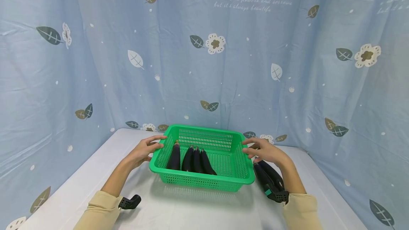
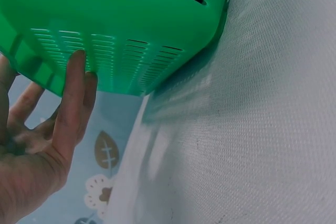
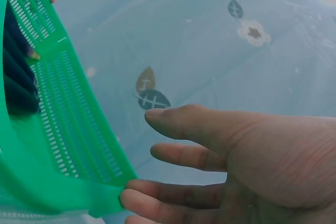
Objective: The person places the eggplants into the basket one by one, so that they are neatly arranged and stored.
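Observation:
A green plastic basket (image 1: 204,182) with slotted walls stands in the middle, and several dark eggplants (image 1: 197,160) lie side by side in its left half. At its left rim is my left hand (image 1: 145,150); in the left wrist view its nearly straight fingers (image 2: 76,85) touch the outer wall below the rim. My right hand (image 1: 263,150) is at the right rim, with loosely bent fingers. The right wrist view shows the lower fingertips (image 3: 131,195) at the rim, while the thumb and index finger stand apart from it. Whether the basket is slightly raised, I cannot tell.
More eggplants (image 1: 266,176) lie on the white table (image 1: 191,212) right of the basket, partly hidden by my right forearm and wrist camera. A blue patterned curtain (image 1: 179,81) hangs behind the table and along both sides.

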`<action>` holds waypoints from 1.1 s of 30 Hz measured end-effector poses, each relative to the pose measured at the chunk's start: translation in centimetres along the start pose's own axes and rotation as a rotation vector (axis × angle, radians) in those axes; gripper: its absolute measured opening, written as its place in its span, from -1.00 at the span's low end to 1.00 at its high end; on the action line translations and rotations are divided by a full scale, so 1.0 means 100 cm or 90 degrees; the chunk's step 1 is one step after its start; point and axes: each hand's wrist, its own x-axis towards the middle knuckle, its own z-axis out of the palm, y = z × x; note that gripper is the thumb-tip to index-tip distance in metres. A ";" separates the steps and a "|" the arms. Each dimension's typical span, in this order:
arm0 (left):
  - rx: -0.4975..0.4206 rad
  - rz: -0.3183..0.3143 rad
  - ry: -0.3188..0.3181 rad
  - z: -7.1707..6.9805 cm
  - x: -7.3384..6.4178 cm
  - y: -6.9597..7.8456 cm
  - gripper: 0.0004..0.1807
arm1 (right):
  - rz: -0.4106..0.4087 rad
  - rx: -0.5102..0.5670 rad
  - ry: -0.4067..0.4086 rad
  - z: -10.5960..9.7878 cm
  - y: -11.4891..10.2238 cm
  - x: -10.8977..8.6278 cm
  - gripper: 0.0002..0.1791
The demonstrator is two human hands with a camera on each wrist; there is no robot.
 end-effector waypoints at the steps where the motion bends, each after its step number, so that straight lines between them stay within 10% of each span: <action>1: 0.001 0.000 0.000 0.000 0.000 0.000 -0.41 | 0.002 -0.001 0.005 -0.001 0.002 -0.001 -0.38; 33: 0.000 -0.002 0.003 0.001 0.000 0.001 -0.40 | 0.069 0.013 0.047 -0.001 0.056 -0.029 -0.44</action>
